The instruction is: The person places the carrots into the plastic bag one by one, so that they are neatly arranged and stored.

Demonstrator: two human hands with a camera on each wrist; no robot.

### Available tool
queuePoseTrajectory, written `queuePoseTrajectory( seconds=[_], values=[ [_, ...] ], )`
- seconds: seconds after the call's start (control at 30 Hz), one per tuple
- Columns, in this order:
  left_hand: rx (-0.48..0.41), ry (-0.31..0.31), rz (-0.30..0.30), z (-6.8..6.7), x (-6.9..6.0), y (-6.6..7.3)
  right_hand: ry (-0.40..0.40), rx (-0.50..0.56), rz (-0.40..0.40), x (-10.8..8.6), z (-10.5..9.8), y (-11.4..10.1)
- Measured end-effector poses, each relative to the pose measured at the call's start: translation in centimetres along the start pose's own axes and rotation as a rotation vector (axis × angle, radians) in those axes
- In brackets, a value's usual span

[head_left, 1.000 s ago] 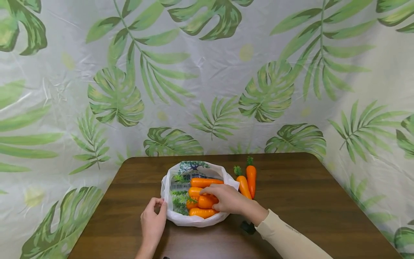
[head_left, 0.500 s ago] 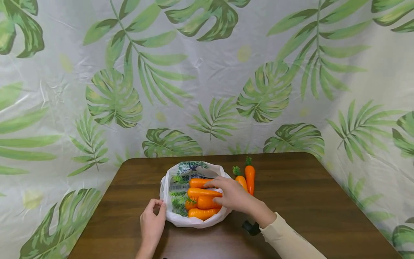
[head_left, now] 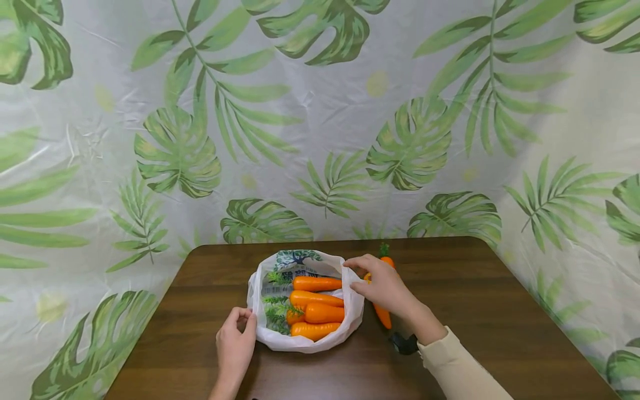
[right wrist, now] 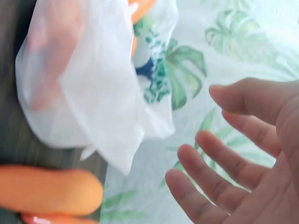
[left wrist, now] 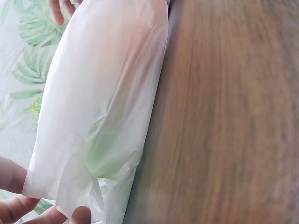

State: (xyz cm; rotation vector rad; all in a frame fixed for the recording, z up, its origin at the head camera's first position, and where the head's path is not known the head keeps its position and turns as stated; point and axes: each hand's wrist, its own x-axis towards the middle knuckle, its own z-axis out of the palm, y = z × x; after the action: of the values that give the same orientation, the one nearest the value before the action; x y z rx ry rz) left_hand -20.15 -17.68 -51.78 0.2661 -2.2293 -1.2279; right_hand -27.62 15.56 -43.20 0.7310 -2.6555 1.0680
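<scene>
A white plastic bag stands with its mouth wide, rim folded down, holding several orange carrots with green tops pointing left. At its left rim, my left hand pinches the plastic between thumb and fingers; the left wrist view has these fingertips on the bag's edge. Just off the right rim is my right hand, fingers spread and holding nothing in the right wrist view. Below that hand lie two loose carrots, partly hidden by it; in the right wrist view one carrot shows beside the bag.
The brown wooden table has rounded far corners. Behind it hangs a pale curtain printed with green leaves. A black band-like object sits at the right wrist.
My right hand has let go of a carrot inside the bag and moved right, out over the rim toward the loose carrots. The left hand has stayed at the rim.
</scene>
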Motion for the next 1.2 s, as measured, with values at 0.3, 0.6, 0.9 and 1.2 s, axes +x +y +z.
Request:
queuePoseTrajectory(
  seconds=[0.3, 0.6, 0.9, 1.2],
  values=[
    [0.010, 0.000, -0.005, 0.0, 0.1, -0.3, 0.079, -0.093, 0.121, 1.0, -1.8, 3.9],
    [0.003, 0.004, -0.003, 0.0, 0.1, -0.3, 0.071, 0.018, 0.223, 2.1, -2.9, 7.8],
    [0.006, -0.002, -0.011, 0.2, 0.4, -0.7, 0.067, 0.030, 0.294, 2.6, -2.8, 11.3],
    [0.001, 0.005, -0.004, 0.2, 0.3, -0.7, 0.072, -0.047, 0.308, 2.7, -1.8, 13.9]
  ],
)
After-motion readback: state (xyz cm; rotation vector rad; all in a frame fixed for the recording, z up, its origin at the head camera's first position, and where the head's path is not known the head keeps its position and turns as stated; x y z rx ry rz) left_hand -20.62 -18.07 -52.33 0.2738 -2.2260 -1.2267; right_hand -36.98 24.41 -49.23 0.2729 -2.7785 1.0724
